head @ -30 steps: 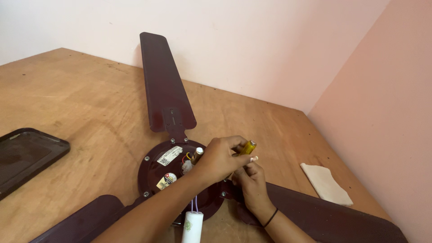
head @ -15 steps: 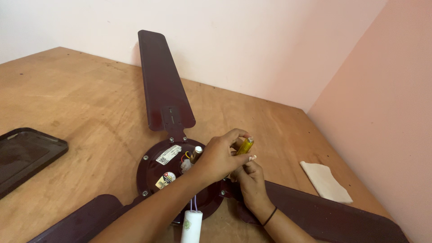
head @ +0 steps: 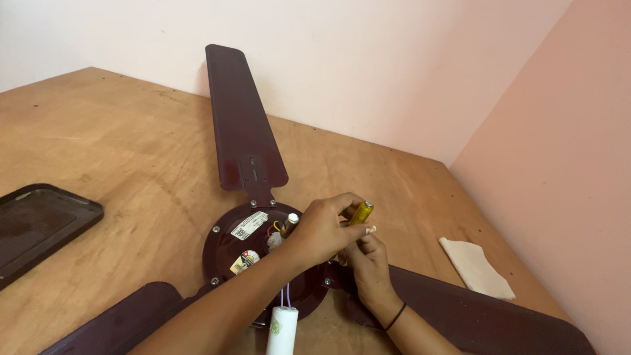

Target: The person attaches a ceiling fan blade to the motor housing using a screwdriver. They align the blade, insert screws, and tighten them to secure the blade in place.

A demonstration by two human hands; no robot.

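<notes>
My left hand (head: pixel 322 231) pinches the yellow screwdriver handle (head: pixel 360 213) above the fan hub (head: pixel 263 253); my right hand (head: pixel 368 258) closes near its shaft. Best kept upright over the screw. Dark blades (head: pixel 240 118) spread across the wooden surface (head: pixel 118 144).

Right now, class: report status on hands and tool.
Left hand grips yellow-handled tool. Right hand touches it from below. Both over fan hub. Nothing blocking.

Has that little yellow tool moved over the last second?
Barely. The yellow tool stays beside the fan hub, held in the left hand; any small shift looks like camera motion.
</notes>
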